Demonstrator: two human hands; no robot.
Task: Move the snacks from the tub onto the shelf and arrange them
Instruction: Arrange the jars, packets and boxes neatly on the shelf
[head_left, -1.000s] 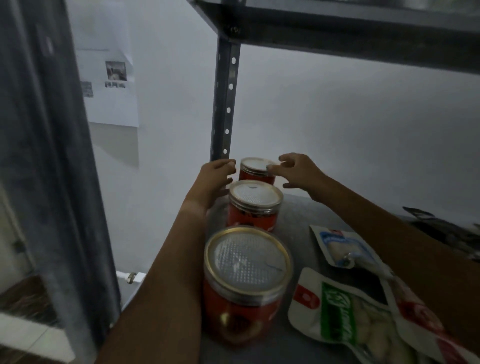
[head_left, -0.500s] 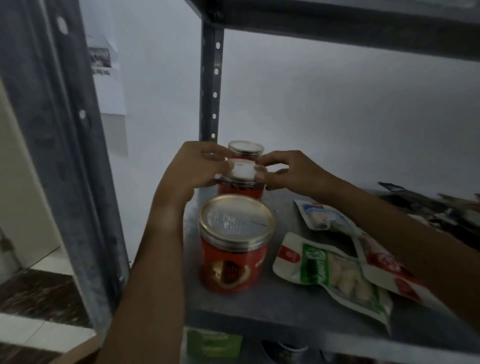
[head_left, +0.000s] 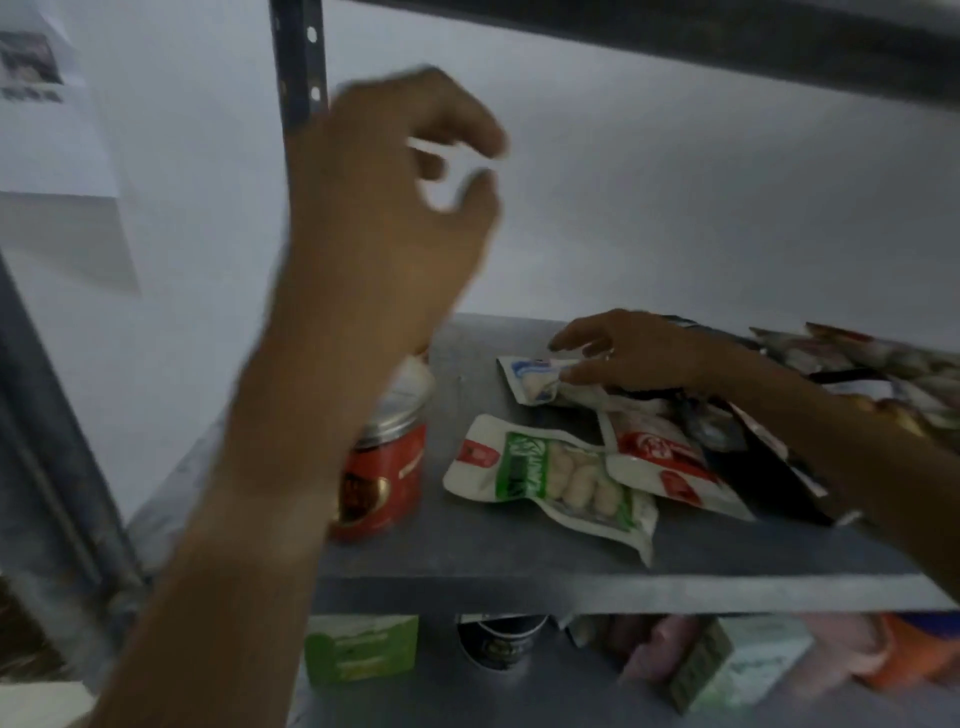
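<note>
A person's left hand (head_left: 384, 208) hangs loosely curled and empty above the red snack jar (head_left: 387, 457) on the grey shelf (head_left: 519, 561), while the right hand (head_left: 634, 353) rests slack-fingered (grip unclear) on a blue-and-white pouch (head_left: 535, 376) right of the jar.

A sheet of printed paper (head_left: 49, 98) hangs on the white wall (head_left: 649, 208) at ten o'clock, its print too blurred to read. At seven o'clock, low in the corner, lies a patch of pale floor (head_left: 36, 704).
</note>
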